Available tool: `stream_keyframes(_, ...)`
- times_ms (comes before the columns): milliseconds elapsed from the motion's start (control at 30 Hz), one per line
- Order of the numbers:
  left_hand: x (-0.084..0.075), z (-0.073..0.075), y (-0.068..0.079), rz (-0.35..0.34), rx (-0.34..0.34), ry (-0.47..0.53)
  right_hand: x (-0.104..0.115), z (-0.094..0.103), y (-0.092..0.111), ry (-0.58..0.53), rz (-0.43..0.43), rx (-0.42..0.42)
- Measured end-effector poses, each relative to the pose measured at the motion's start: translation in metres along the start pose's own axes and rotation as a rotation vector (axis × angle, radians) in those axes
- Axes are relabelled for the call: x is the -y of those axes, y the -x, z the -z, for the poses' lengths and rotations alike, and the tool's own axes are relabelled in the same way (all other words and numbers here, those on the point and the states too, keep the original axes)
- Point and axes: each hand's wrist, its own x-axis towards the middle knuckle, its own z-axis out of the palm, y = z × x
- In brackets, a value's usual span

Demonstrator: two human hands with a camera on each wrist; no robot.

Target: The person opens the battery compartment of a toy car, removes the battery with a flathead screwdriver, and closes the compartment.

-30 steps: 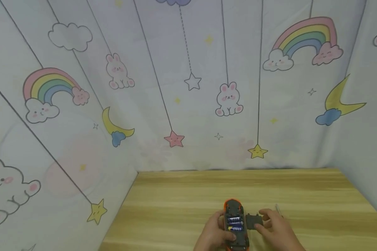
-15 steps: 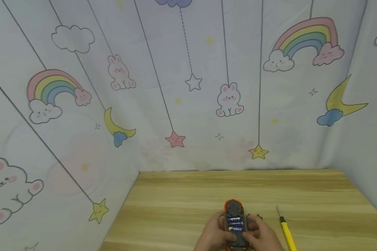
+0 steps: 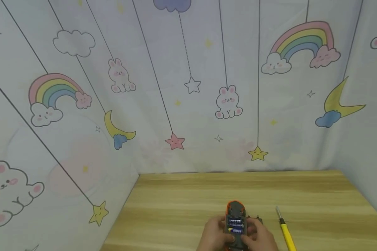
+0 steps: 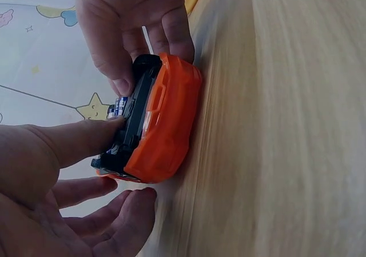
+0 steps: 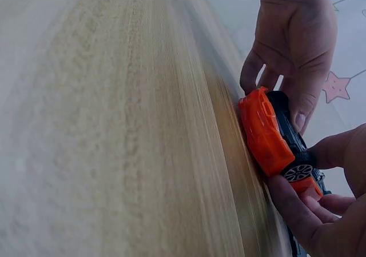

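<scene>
An orange toy car (image 3: 235, 208) lies upside down, its dark underside facing up. Several blue batteries (image 3: 235, 226) show in its uncovered battery compartment. My left hand (image 3: 213, 234) grips the car's left side, thumb on the underside. On the other side my right hand (image 3: 260, 237) holds it, thumb also on the underside beside the compartment. The left wrist view shows the orange body (image 4: 166, 120) between both hands; in the right wrist view a wheel (image 5: 298, 173) is visible near my right fingers. A dark battery cover (image 3: 258, 220) lies behind my right hand, mostly hidden.
A screwdriver (image 3: 287, 235) with a yellow handle lies right of my right hand, tip pointing away. The wood-grain tabletop (image 3: 176, 195) meets walls hung with white printed cloth (image 3: 201, 157) at the back and sides.
My right hand has let go of the battery cover and moved left onto the car. That uncovered the screwdriver on the table. My left hand keeps its hold.
</scene>
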Motion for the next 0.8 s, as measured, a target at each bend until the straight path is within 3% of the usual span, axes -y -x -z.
stream_keyframes(200,0.003,0.001,-0.002,-0.036,-0.011,-0.001,-0.001,-0.006,0.000,0.013,-0.004,-0.036)
stream_keyframes(367,0.007,-0.003,-0.003,-0.072,0.022,0.022,0.001,-0.009,0.000,-0.017,-0.026,-0.041)
stream_keyframes(667,0.004,-0.005,0.003,-0.170,0.107,-0.154,0.001,-0.007,-0.003,-0.054,-0.049,-0.062)
stream_keyframes(800,0.005,-0.010,0.006,-0.188,0.087,-0.201,0.004,-0.008,-0.001,-0.069,-0.054,-0.082)
